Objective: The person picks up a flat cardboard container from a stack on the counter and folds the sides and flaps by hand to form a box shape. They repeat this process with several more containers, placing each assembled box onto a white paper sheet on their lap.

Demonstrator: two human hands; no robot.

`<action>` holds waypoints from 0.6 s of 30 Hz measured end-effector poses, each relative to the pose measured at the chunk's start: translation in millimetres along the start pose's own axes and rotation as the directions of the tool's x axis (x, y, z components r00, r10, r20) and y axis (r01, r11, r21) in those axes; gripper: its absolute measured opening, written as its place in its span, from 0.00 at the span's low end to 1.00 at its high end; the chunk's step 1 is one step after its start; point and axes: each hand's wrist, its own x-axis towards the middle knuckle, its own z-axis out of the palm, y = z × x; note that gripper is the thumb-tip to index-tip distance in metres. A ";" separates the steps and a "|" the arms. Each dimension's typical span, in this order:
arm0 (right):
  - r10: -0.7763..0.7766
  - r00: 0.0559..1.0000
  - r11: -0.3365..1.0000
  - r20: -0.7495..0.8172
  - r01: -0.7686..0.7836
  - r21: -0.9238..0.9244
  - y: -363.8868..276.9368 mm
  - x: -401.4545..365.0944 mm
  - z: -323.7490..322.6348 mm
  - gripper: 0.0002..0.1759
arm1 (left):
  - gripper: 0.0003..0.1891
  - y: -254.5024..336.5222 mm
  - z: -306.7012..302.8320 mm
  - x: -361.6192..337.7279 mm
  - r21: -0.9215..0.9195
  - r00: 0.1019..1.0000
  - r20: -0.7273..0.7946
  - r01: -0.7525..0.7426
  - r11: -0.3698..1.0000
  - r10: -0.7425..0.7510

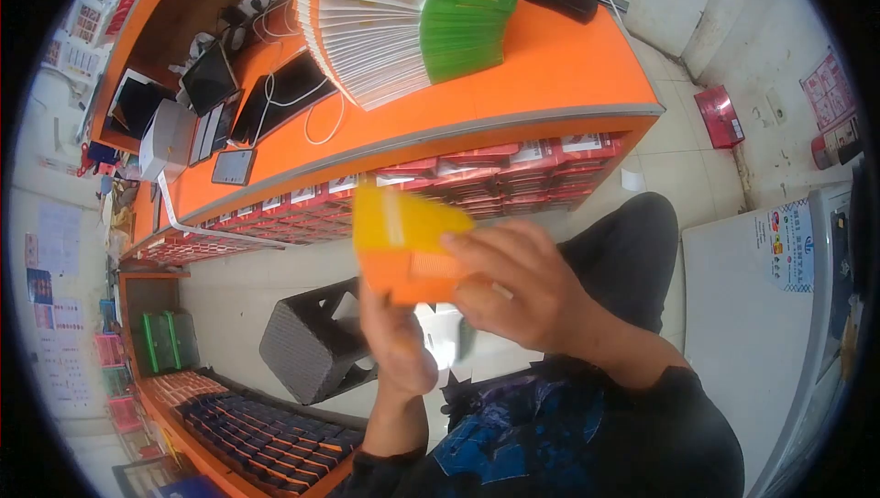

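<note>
Both my hands hold a small flat orange-and-yellow package point(403, 239) in front of my chest. My left hand point(396, 344) grips it from below, fingers wrapped up around its lower edge. My right hand point(522, 287) closes over its right side, fingertips on the front face. The package is blurred. Beyond it stands an orange counter point(550, 76) with a fanned stack of white-and-orange and green packages point(403, 21) on top.
Red boxes point(513, 172) fill the shelf under the counter. Tablets and cables point(275, 99) lie on the counter's left part. A dark plastic stool point(307, 342) stands on the tiled floor. Dark packages point(257, 434) line a lower shelf. A white cabinet point(752, 315) stands on the right.
</note>
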 end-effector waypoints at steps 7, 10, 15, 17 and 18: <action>-0.134 0.991 0.980 0.020 0.136 -0.143 -2.0 -3.1 11.2 0.08 | 0.11 2.2 -12.2 24.4 0.200 0.964 -0.267 0.056 0.978 -0.001; -0.121 0.993 0.976 0.004 0.120 -0.179 -0.7 -2.8 8.0 0.10 | 0.06 -4.8 -9.7 16.0 0.016 0.964 -0.204 0.175 0.984 -0.168; -0.185 0.982 0.968 -0.022 0.179 -0.175 0.1 2.3 5.3 0.13 | 0.09 3.3 -5.9 3.7 -0.119 0.963 -0.184 0.175 0.977 -0.195; -0.244 0.968 0.957 -0.063 0.230 -0.179 0.9 4.9 6.1 0.13 | 0.10 5.7 -7.3 1.9 -0.122 0.964 -0.179 0.175 0.977 -0.195; -0.247 0.967 0.957 -0.064 0.233 -0.175 1.7 6.1 3.9 0.13 | 0.11 6.5 -11.0 2.0 -0.106 0.968 -0.169 0.168 0.980 -0.184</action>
